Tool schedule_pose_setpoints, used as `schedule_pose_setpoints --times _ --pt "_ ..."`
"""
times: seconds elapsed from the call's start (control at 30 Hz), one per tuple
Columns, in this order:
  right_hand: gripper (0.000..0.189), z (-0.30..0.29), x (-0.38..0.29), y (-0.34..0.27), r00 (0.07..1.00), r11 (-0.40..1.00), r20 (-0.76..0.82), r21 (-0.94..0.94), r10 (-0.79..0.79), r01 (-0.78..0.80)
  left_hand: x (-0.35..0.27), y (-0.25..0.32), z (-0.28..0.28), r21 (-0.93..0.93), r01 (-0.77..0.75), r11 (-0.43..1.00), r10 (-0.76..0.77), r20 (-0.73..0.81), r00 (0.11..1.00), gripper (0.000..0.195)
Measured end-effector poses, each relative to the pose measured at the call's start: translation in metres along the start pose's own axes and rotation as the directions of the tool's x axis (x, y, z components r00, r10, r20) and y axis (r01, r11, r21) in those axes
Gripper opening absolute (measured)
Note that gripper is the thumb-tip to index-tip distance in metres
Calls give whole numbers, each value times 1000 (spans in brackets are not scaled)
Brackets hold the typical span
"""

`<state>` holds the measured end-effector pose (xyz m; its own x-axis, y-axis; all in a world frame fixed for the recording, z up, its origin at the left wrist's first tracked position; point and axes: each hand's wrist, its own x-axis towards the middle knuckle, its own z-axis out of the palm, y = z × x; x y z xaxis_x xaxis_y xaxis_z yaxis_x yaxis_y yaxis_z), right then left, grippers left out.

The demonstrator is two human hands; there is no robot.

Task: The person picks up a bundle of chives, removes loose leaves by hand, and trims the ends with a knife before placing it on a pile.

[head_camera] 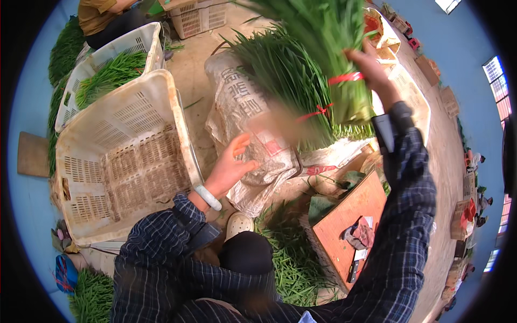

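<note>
My right hand (373, 72) grips a bundle of long flat green leaves (343, 52), probably garlic chives, with a red tie around its stem end. This bundle is raised and slightly blurred. Below and left of it, another tied bundle (291, 76) lies on a white woven sack (238, 89) that covers a raised support. My left hand (230, 165) is over the near side of the sack, fingers apart, holding nothing. A pale bangle (208, 198) circles its wrist. Left of that hand stands a dirty white plastic crate (141, 153) with nothing in it.
Behind that crate, a second one (155, 48) holds loose greens (113, 76). At right, a wooden board (343, 230) carries a knife (353, 270) and a crumpled cloth (359, 234). Leaf scraps (295, 262) litter the floor. Another person (105, 20) sits at the upper left.
</note>
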<state>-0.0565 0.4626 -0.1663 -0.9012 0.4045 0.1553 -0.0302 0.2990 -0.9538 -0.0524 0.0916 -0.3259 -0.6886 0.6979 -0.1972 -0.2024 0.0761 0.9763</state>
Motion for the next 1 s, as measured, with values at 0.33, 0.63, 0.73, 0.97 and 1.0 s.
schedule_pose_setpoints --times 0.33,0.63,0.73,0.97,1.0 --pt "56 53 -6 53 934 963 241 -109 265 -245 -62 11 -82 -207 -10 978 -31 -191 981 60" --pt "57 30 -82 76 947 956 308 -293 96 -1 -223 -38 -199 -54 -138 989 84 -567 819 54" --pt "57 55 -118 60 942 919 334 -381 36 99 -348 -93 -218 159 63 985 91 -798 595 53" --pt "58 80 -143 30 894 804 441 -502 -79 319 -623 -326 -158 -505 743 439 -457 -838 -300 82" --pt "58 93 -135 39 874 813 483 -484 -59 323 -689 -350 -124 -634 684 361 -437 -763 -476 88"
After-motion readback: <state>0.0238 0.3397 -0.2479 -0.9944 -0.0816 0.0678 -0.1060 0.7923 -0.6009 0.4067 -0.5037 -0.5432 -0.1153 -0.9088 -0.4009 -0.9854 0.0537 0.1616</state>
